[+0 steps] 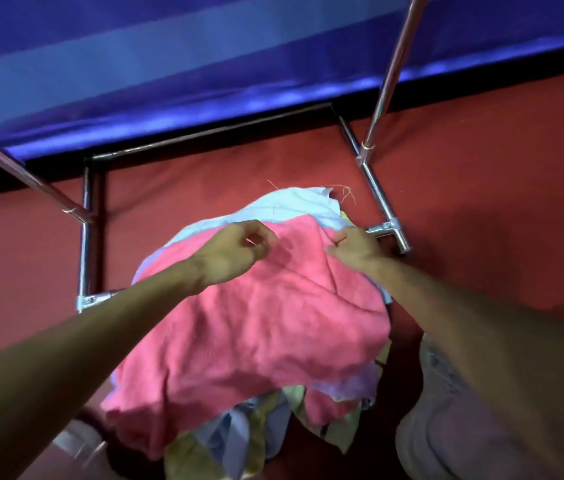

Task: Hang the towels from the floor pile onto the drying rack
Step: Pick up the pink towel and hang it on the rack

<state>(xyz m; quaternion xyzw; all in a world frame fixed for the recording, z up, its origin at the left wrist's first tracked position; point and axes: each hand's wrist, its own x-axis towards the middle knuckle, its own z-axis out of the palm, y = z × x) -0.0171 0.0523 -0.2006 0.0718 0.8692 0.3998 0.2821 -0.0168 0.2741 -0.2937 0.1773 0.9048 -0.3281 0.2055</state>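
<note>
A pile of towels lies on the red floor, with a pink towel (pixel 256 327) on top and a light blue towel (pixel 291 202) under its far edge. Yellow-green and lilac towels (pixel 342 382) stick out at the near side. My left hand (pixel 235 251) hovers with curled fingers at the pink towel's far edge and casts a shadow on it; I cannot tell if it grips the cloth. My right hand (pixel 353 247) pinches the pink towel's far right corner. The drying rack's chrome base (pixel 374 188) frames the pile.
The rack's left foot tube (pixel 86 244) and its back bar (pixel 211 133) run around the pile, and two slanted poles (pixel 391 71) rise from the feet. A blue cloth wall (pixel 204 64) hangs behind. My grey trouser knee (pixel 446 427) is at lower right.
</note>
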